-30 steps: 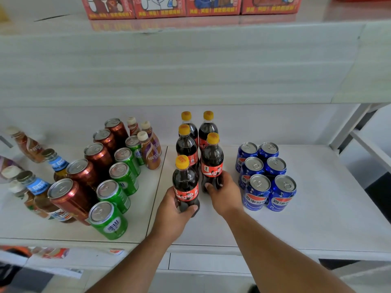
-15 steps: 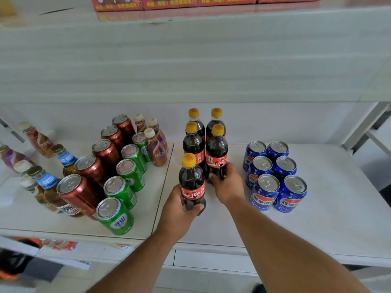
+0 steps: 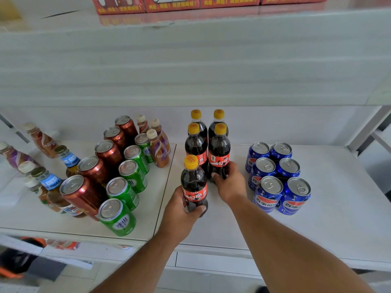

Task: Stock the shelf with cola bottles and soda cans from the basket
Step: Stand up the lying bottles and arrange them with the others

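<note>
Several cola bottles with yellow caps and red labels stand in two columns on the white shelf (image 3: 338, 218). My left hand (image 3: 179, 214) grips the front-left cola bottle (image 3: 193, 185) low on its body. My right hand (image 3: 229, 183) wraps the base of the second bottle in the right column (image 3: 219, 153). Two more bottles (image 3: 207, 123) stand behind. Blue soda cans (image 3: 275, 176) stand in a two-wide block just right of my right hand.
Green cans (image 3: 127, 187) and red-brown cans (image 3: 91, 180) fill the shelf's left half, with coffee and tea bottles (image 3: 48, 182) further left. An upper shelf (image 3: 190, 60) hangs overhead holding red boxes (image 3: 173, 4). An orange item (image 3: 12, 269) shows at the floor, lower left.
Both hands have pushed their bottles slightly deeper onto the shelf. The camera has shifted a little, so the whole row sits further right in view.
</note>
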`<state>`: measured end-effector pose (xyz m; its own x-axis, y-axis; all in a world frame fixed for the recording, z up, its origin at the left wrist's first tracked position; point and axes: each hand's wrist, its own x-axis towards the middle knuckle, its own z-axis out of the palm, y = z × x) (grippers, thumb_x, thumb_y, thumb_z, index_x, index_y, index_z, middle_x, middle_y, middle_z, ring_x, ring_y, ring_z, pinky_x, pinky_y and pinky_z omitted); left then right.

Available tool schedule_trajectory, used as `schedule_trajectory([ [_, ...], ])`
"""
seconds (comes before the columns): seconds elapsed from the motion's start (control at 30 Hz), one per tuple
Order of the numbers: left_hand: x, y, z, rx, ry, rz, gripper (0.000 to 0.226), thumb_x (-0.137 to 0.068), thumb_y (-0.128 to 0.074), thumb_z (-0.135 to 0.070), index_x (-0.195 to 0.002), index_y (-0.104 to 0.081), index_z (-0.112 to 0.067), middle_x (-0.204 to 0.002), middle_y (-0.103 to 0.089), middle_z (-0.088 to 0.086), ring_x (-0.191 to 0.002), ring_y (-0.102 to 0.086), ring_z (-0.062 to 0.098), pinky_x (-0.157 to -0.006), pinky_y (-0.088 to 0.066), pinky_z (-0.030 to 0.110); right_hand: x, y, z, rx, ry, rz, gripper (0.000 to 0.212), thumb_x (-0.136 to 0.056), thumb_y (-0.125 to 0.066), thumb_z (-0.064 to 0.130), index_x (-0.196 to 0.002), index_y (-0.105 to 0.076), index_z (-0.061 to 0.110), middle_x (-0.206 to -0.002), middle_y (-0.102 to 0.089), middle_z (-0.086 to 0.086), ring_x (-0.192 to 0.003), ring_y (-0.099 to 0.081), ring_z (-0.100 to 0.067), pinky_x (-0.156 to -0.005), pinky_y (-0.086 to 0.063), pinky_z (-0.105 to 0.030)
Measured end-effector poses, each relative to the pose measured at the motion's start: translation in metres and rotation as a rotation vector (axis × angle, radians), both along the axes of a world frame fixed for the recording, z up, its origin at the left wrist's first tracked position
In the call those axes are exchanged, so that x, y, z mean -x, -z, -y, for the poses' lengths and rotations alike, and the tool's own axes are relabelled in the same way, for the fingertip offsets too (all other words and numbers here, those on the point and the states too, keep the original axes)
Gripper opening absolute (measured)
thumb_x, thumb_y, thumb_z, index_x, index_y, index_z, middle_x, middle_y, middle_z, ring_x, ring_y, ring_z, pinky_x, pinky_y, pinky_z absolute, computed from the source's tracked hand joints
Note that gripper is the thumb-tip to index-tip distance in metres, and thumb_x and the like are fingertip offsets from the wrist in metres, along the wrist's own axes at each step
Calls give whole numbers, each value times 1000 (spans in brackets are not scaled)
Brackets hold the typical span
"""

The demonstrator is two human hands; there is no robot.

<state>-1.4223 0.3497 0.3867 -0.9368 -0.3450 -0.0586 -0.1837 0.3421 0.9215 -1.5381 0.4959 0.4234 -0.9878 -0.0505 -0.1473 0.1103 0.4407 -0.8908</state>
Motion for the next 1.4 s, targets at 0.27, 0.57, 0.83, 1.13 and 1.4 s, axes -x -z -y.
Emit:
schedule_trajectory([
  [0.27, 0, -2, 0, 9, 1, 4, 59, -72, -84, -35, -121, -53, -47, -124, -68, -22, -122, -62, 3, -105, -52, 33, 0, 2, 0, 10, 1, 5, 46, -98, -72, 21, -140, -53, 20, -133, -68, -1, -123, -63, -25, -90, -47, -32],
  [0.57, 0, -1, 0, 20, 8, 34, 66, -81, -87, -21, -134, -50, -37, -132, -66, -13, -127, -60, 11, -110, -51, 36, 3, -3, 0, 1, -5, 22, 47, -97, -72, 20, -140, -53, 21, -133, -68, -1, -123, -64, -25, -92, -49, -33],
  [0.83, 0, -2, 0, 28, 5, 31, 64, -78, -87, -24, -128, -51, -40, -126, -68, -18, -122, -62, 7, -105, -52, 33, -8, -8, -4, -38, -26, 55, 59, -97, -72, 18, -150, -46, 20, -141, -65, -4, -131, -60, -29, -102, -51, -40],
  [1.13, -4, -4, 2, -22, 37, 82, 55, -88, -79, -6, -127, -52, -36, -122, -68, -15, -117, -63, 6, -99, -46, 25, -79, 3, -3, 5, 8, 39, 51, -99, -68, 28, -145, -51, 18, -140, -64, -1, -125, -60, -17, -101, -49, -30],
  [1.4, -15, -15, 8, -182, -43, 59, 30, -105, -57, -10, -124, -71, -27, -121, -75, -10, -118, -66, 8, -99, -49, 22, -103, -2, 1, 37, -78, 144, 42, -106, -57, 23, -147, -56, 18, -143, -63, 0, -129, -60, -19, -100, -43, -23],
])
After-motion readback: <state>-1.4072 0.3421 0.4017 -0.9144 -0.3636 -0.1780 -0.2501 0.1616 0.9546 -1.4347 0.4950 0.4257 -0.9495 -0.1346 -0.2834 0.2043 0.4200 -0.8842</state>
